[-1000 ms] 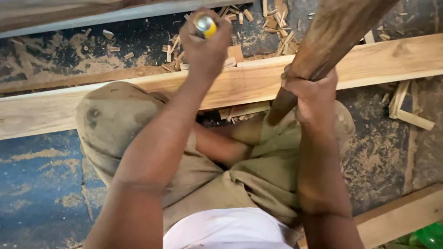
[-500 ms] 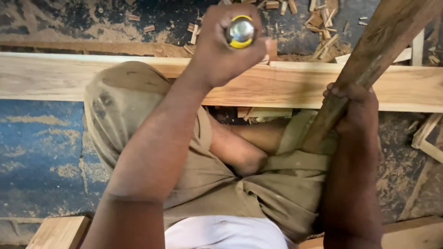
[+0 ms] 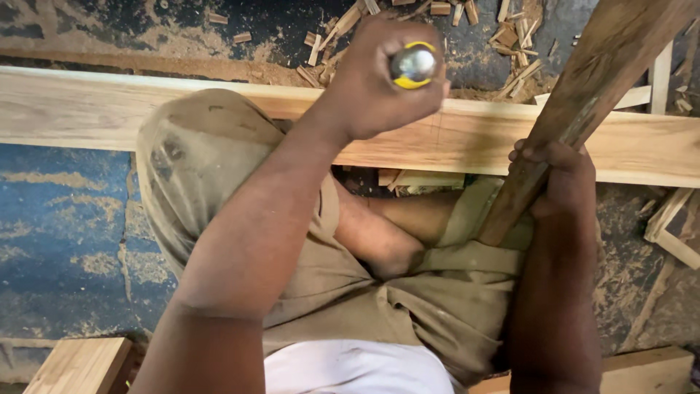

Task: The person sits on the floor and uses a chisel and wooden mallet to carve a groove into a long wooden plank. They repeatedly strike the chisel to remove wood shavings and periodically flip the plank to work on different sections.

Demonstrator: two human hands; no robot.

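Left hand (image 3: 372, 87) fist-clamped on yellow-ringed steel-capped chisel handle (image 3: 413, 64) over long pale wooden plank (image 3: 146, 109), right hand (image 3: 558, 182) fingers wrapped round dark wooden mallet (image 3: 583, 109) raised; looks mid-chiselling, strike needs a square hit on the cap.

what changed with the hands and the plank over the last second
The left hand with the yellow-capped tool shifted right and closer over the pale plank. The right hand dropped lower in view, gripping the dark wooden handle throughout. Both grips stayed closed; nothing was let go.
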